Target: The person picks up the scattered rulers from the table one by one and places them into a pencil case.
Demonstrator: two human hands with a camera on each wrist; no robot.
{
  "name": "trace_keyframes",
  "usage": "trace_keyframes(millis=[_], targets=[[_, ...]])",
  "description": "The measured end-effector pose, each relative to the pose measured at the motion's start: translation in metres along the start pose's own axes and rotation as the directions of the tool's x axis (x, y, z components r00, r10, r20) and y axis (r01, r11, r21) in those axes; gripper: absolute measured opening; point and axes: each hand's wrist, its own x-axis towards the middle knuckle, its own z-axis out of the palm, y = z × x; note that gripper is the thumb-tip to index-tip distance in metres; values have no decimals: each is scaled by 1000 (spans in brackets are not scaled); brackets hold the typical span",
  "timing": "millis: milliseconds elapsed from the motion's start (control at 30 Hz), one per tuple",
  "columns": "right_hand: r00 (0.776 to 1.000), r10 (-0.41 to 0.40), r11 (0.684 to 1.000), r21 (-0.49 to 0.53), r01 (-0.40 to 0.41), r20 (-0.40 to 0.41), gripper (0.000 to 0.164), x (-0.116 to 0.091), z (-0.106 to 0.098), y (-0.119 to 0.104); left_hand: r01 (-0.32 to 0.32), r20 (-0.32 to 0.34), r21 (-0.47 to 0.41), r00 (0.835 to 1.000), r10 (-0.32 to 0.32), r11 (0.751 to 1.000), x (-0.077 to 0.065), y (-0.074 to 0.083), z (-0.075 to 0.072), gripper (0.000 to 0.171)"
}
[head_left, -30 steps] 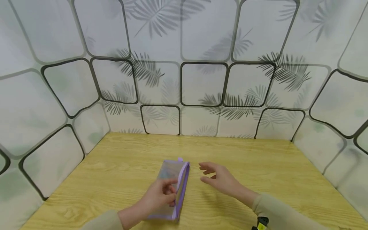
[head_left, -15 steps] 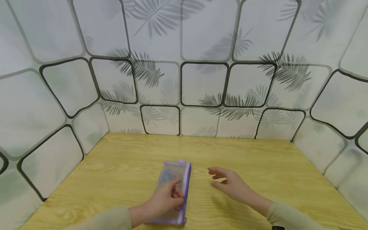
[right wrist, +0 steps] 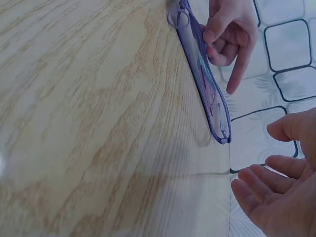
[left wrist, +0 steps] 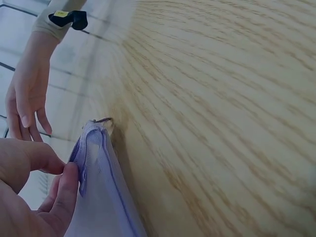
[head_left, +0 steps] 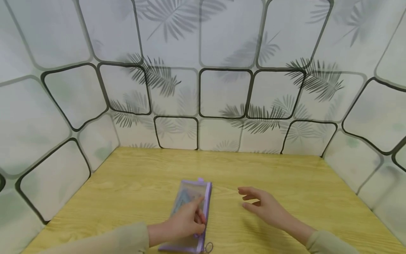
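Observation:
A purple-edged, see-through zip pouch (head_left: 190, 192) lies lengthwise on the wooden table, with a bluish flat item (head_left: 182, 201) showing through it. My left hand (head_left: 186, 220) reaches over its near half. In the left wrist view, its thumb and a finger (left wrist: 70, 182) pinch the purple zipper edge (left wrist: 81, 163). From the right wrist view the zipper side gapes, and several thin coloured items (right wrist: 211, 94) show inside. A ring (head_left: 208, 247) hangs at the pouch's near corner. My right hand (head_left: 266, 206) hovers right of the pouch, fingers loosely bent and holding nothing.
The wood-grain table (head_left: 279, 173) extends around the pouch on all sides. A pale curtain (head_left: 222, 91) with dark rounded squares and leaf prints closes off the back and both sides.
My right hand has drawn away to the right. The left hand has shifted slightly right, still at the zipper edge, and the pouch, gaping earlier in the head view, now looks flatter.

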Motion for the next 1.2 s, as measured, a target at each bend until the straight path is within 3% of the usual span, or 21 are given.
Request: trace_keyframes(millis=[167, 333, 567, 733, 867, 967, 1033, 1200], targets=[[1000, -16, 1000, -2, 16, 26, 49, -5, -5, 1, -7, 12, 9, 1000, 7, 1000, -5, 0, -3, 88], [999, -47, 993, -111, 47, 3, 50, -9, -5, -3, -17, 2, 39, 1000, 17, 999, -7, 2, -2, 88], [993, -104, 956, -283, 82, -63, 51, -17, 3, -10, -28, 16, 71, 1000, 27, 997, -7, 2, -3, 87], [991, -119, 932, -352, 91, -59, 53, -22, 7, -10, -69, 49, 117, 997, 63, 991, -5, 2, -9, 83], [984, -170, 887, -443, 127, -58, 57, -23, 8, -10, -119, 96, 193, 990, 102, 974, -3, 5, -16, 74], [984, -173, 849, -513, 124, -47, 59, -25, 9, -13, -160, 120, 300, 984, 129, 940, -3, 8, -24, 65], [988, -150, 826, -554, 101, -43, 60, -28, 9, -14, -203, 124, 400, 978, 167, 894, -4, 10, -30, 60], [980, -193, 739, -665, 108, -55, 63, -32, 9, -18, -323, 133, 626, 941, 311, 710, -4, 13, -47, 64]])
